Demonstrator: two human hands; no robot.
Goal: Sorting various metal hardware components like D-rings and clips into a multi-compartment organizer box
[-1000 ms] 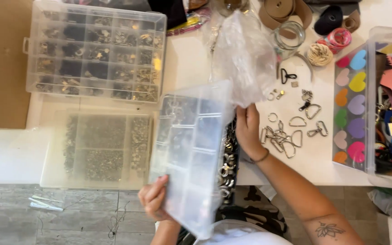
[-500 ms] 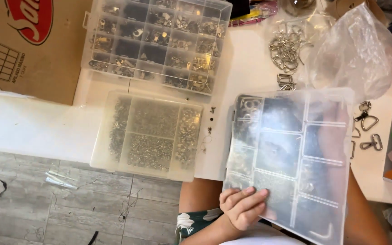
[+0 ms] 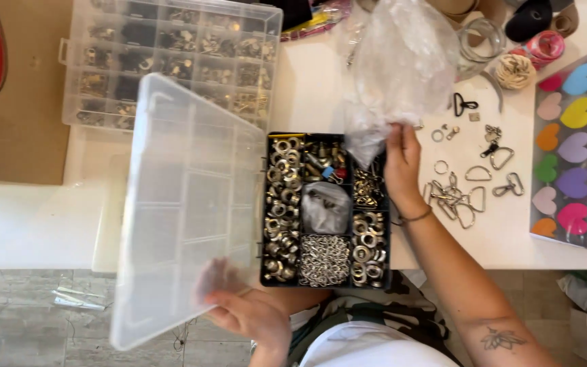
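A person's left hand (image 3: 249, 314) is gripping the near edge of a clear plastic hinged lid (image 3: 185, 204), holding it open over a black compartmented box of silver rings and chain (image 3: 325, 211) at the white table's (image 3: 321, 95) edge, while the right hand (image 3: 402, 163) is pinching a crumpled clear plastic bag (image 3: 399, 68) above the box.

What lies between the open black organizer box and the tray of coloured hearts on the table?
In the head view, the right hand and its forearm, then loose metal rings and clasps scattered on the white table, lie between the black organizer box and the heart tray.
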